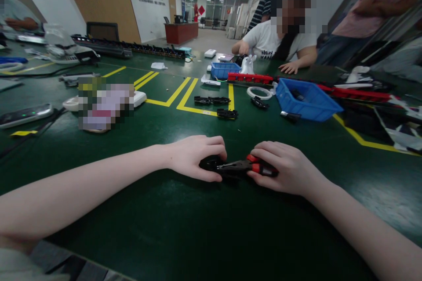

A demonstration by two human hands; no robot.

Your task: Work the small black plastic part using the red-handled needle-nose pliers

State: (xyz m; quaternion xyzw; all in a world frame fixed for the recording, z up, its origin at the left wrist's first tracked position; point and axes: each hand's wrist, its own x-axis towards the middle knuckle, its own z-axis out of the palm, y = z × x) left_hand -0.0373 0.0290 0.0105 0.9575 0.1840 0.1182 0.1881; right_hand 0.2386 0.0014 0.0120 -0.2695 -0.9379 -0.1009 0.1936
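My left hand [199, 156] is closed around a small black part [211, 164], whose exact kind I cannot make out. From the right, my right hand [283, 164] grips the red-and-black handles of a pair of long-nose pliers [235, 167]. The pliers' dark jaws point left and reach the black part beside my left fingertips. Whether the jaws are clamped on it is too small to tell. Both hands are low over the green table [184, 219]. Beyond them lie similar black parts, one long piece [212, 100] and one shorter piece [227, 114].
A blue bin [308, 101] with dark pieces stands to the right, near a white coil [260, 92]. Farther back is another blue bin [225, 70] by a red strip [250, 78]. A phone [107, 107] stands at left. A co-worker [277, 44] sits across the table.
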